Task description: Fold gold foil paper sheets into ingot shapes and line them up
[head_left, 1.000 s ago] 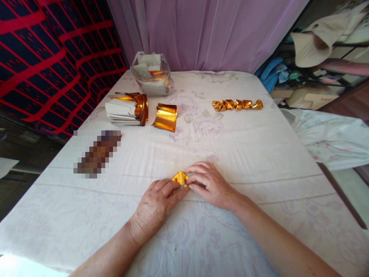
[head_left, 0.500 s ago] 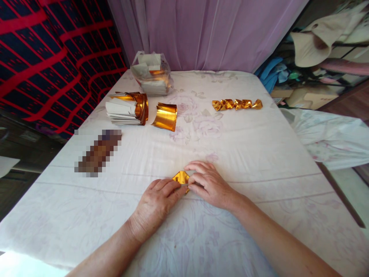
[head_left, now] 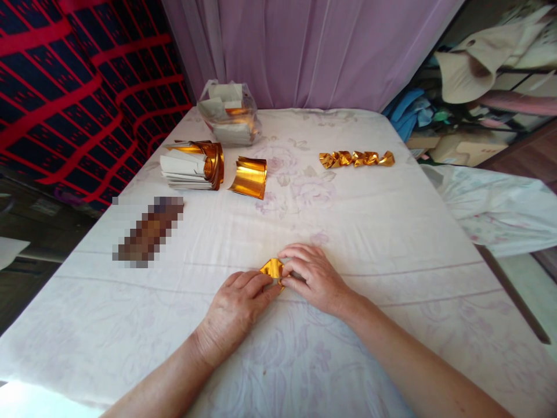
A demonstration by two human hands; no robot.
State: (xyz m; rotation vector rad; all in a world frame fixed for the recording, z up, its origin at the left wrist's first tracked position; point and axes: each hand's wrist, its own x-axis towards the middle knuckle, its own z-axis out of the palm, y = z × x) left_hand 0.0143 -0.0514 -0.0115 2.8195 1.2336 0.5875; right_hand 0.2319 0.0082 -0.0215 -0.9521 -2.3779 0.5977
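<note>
A small sheet of gold foil paper, partly folded, lies on the table between my hands. My left hand presses on its near left side, with the fingers closed over the edge. From the right, my right hand pinches the paper's near right part between thumb and fingers. My fingers hide much of the lower part of the paper. Farther off to the right, several folded gold paper pieces stand in a row. Curved gold sheets lie beyond my hands, left of the middle.
A fanned stack of white-backed gold paper lies at the left, before a clear plastic bag of more sheets. A blurred-out item is on the flowered tablecloth. Shelves with a beige hat stand at the right.
My right thumb and fingertips have shifted slightly at the paper's right side. My left hand stays almost still, and the view has tilted a little.
</note>
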